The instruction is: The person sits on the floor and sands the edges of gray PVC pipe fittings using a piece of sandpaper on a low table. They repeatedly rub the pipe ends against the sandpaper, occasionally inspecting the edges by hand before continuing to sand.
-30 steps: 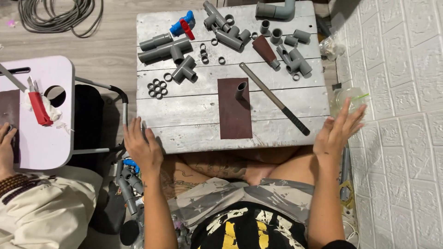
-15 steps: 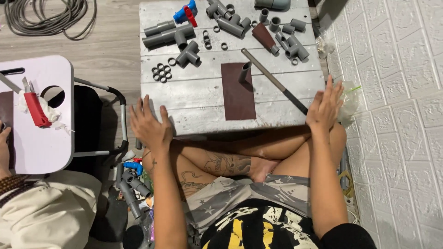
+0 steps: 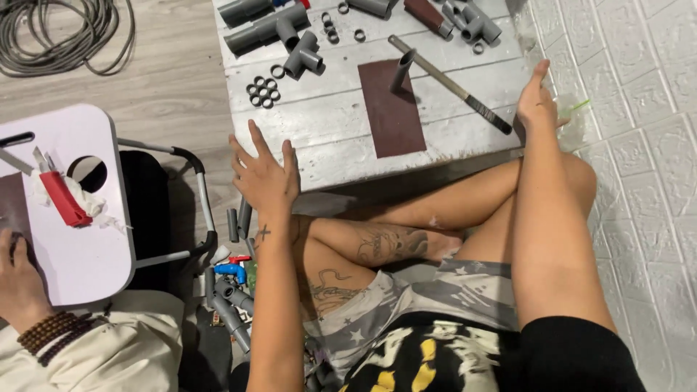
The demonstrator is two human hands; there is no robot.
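Head-camera footage looked straight down on a person sitting cross-legged at a low whitewashed wooden board [image 3: 327,138]. Their left hand [image 3: 265,174] lay flat on the board's near left edge, fingers spread and holding nothing. Their right hand [image 3: 536,101] rested at the board's right edge, open and empty too, its fingertips close to the dark handle end of a long file [image 3: 450,85]. Between the hands lay a dark red-brown sheet of sandpaper [image 3: 392,107] with a short grey pipe stub [image 3: 403,69] standing at its far edge. Farther back sat a cluster of small grey rings [image 3: 263,90] and a grey tee fitting [image 3: 303,55]. Off to the left, another person's hand [image 3: 18,268] rested beside a small white table [image 3: 80,239] bearing a red-handled cutter [image 3: 62,196].
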